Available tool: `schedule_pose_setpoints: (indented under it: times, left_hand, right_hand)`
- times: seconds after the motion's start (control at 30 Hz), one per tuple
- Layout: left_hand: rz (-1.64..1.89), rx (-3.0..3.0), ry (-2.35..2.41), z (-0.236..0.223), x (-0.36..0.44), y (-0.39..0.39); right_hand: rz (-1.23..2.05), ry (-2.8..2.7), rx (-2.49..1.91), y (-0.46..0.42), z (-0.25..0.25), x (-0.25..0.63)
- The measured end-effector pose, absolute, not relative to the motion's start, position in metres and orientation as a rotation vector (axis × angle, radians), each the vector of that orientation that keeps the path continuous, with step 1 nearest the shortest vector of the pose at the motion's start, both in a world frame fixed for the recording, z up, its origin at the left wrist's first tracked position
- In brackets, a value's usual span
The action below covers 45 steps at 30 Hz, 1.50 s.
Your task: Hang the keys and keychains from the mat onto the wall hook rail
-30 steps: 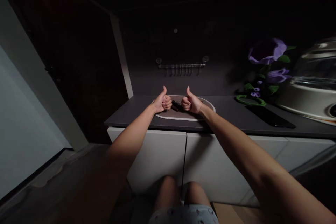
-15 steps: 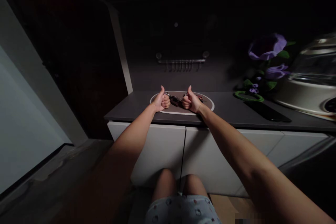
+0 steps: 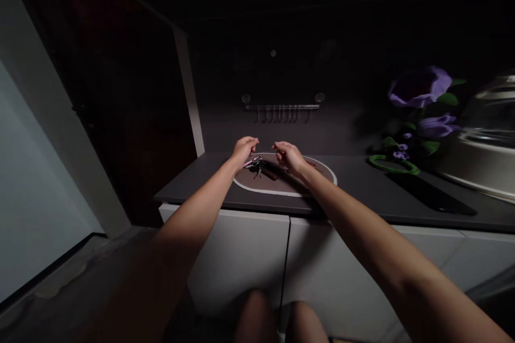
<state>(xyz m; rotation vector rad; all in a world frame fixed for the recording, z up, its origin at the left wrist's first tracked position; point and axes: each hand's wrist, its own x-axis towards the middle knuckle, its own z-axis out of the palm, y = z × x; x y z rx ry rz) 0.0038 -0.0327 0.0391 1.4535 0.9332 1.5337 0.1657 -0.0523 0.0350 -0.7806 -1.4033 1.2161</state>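
My left hand [image 3: 244, 151] hovers over the left side of an oval brown mat [image 3: 263, 186] with a white rim. Its fingers are curled and the thumb points inward; nothing shows in them. Across a small gap, my right hand [image 3: 290, 156] is held in a similar curl above the mat's right half, with no object visible in it. Just below and beside the left hand lies a bunch of keys [image 3: 258, 164] with a dark brown strip-like piece. A small reddish item [image 3: 311, 165] sits behind the right wrist, partly hidden and too dim to name.
The mat lies on a dark countertop [image 3: 354, 193] above white cabinet doors [image 3: 249, 246]. A clear hook rail [image 3: 281, 107] is fixed to the wall. On the right stand purple artificial flowers [image 3: 420, 88], a black phone-like slab [image 3: 432, 194] and a cream appliance [image 3: 483, 161].
Both hands have gone from thumbs-up fists to looser curls with thumbs turned inward, rising off the mat. The keys are more exposed. The view has tilted upward slightly.
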Motion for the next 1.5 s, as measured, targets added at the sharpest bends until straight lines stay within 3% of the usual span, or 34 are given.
schedule_pose_setpoints:
  times: [0.17,0.53,0.67,0.83,1.5]
  left_hand:
    - [1.545,1.816,1.32,0.045,0.003,0.0]
    - [0.978,2.249,1.446,0.01,-0.014,0.027]
    - [0.762,2.191,1.462,0.007,-0.016,0.027]
    - [0.761,2.214,1.473,0.009,-0.016,0.026]
    - [1.303,2.099,0.947,0.022,-0.007,0.019]
  right_hand:
    - [0.935,-1.355,-0.913,-0.027,0.038,0.153]
    - [0.223,-1.766,-1.074,0.0,0.009,0.156]
    - [0.206,-1.795,-1.113,0.001,0.006,0.154]
    - [0.217,-1.798,-1.154,0.002,0.003,0.152]
    - [0.215,-1.747,-1.079,0.009,0.006,0.156]
